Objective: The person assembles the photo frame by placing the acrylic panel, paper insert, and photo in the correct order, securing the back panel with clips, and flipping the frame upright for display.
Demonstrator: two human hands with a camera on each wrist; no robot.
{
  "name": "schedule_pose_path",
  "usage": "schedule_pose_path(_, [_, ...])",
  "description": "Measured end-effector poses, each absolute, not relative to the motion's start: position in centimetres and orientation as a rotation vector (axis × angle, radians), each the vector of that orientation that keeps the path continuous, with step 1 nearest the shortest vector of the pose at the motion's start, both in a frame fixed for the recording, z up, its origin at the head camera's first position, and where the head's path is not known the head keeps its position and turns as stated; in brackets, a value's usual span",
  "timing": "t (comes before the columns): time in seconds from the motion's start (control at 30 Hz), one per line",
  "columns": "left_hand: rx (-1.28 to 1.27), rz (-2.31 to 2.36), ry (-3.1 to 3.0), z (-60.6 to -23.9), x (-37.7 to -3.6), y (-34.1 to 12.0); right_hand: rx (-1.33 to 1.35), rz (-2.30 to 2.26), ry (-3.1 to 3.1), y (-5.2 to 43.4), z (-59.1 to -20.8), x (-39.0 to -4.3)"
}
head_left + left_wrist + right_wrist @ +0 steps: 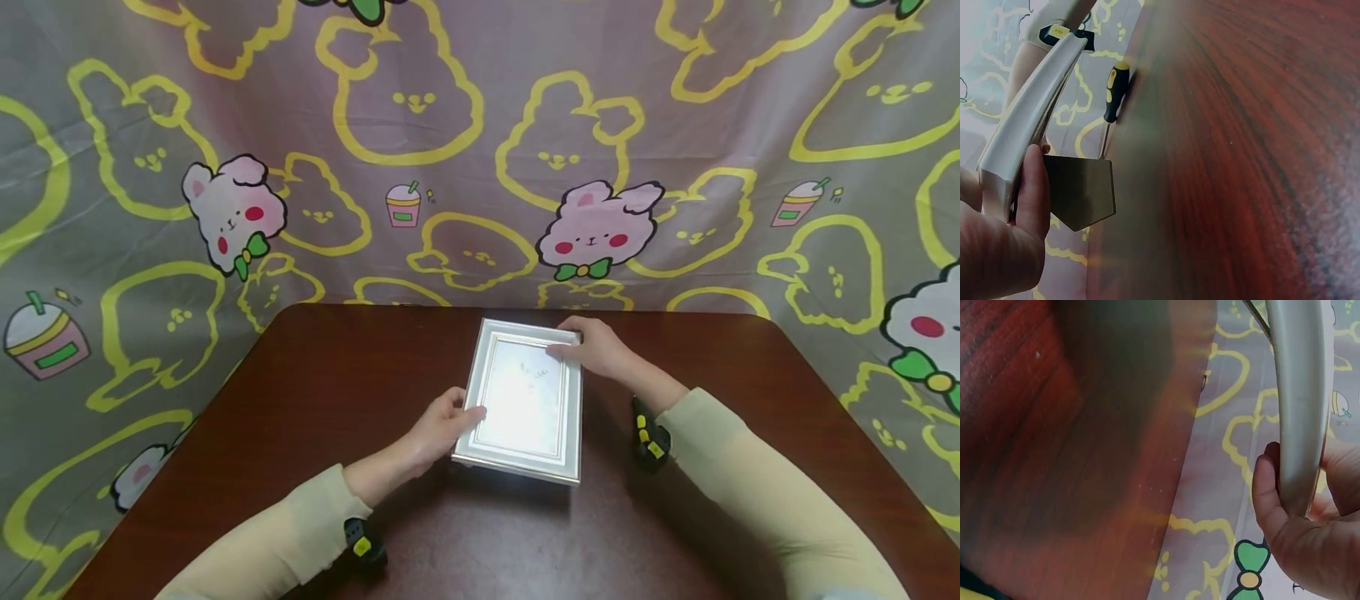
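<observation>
A white and silver picture frame (572,417) is held up over the table, tilted, with its glass side showing in the head view. My left hand (442,429) grips its lower left edge, thumb on the front and fingers behind. At the upper right corner my right hand (596,346) holds it the same way. In the left wrist view the left hand (1007,244) is at the frame's edge (1032,106), and a dark stand leg (1085,194) sticks out from the back. The right wrist view shows the right hand (1310,537) curled round the frame's end (1302,412).
A black and yellow screwdriver (641,423) lies on the brown table (337,375), close to my right wrist. Behind and beside the table hangs a patterned cloth (465,192). Each wrist wears a small black camera with a yellow label.
</observation>
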State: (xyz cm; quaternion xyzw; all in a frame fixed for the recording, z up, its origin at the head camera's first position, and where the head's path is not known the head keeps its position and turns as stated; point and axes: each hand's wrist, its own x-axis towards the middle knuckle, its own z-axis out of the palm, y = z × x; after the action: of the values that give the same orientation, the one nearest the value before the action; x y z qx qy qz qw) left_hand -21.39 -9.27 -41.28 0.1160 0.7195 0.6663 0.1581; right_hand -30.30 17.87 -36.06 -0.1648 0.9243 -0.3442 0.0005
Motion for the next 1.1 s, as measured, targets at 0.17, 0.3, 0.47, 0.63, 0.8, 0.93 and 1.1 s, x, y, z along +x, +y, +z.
schedule_pose_path(0.17, [0.316, 1.896, 2.046, -41.3, -21.2, -9.1, -0.527, -1.030, 2.902, 18.0, -36.1, -30.6])
schedule_pose_path(0.3, [0.280, 1.856, 2.029, -41.2, -21.0, -9.1, -0.498, -0.975, 2.878, 18.0, -36.5, -30.8])
schedule_pose_path(0.47, [0.283, 1.813, 2.009, -41.2, -20.9, -9.2, -0.514, -0.919, 2.873, 17.9, -36.6, -30.9])
schedule_pose_path(0.63, [0.299, 1.808, 1.959, -41.3, -20.8, -9.4, -0.535, -0.878, 2.879, 17.5, -36.6, -31.0])
schedule_pose_path(0.8, [0.310, 1.808, 1.923, -41.2, -20.8, -9.7, -0.538, -0.856, 2.877, 17.3, -36.8, -31.1])
schedule_pose_path(0.93, [0.317, 1.785, 1.909, -41.1, -20.7, -9.9, -0.538, -0.848, 2.880, 17.1, -37.1, -31.4])
schedule_pose_path(1.1, [0.321, 1.738, 1.912, -41.3, -20.7, -10.1, -0.524, -0.816, 2.878, 16.6, -37.6, -31.5])
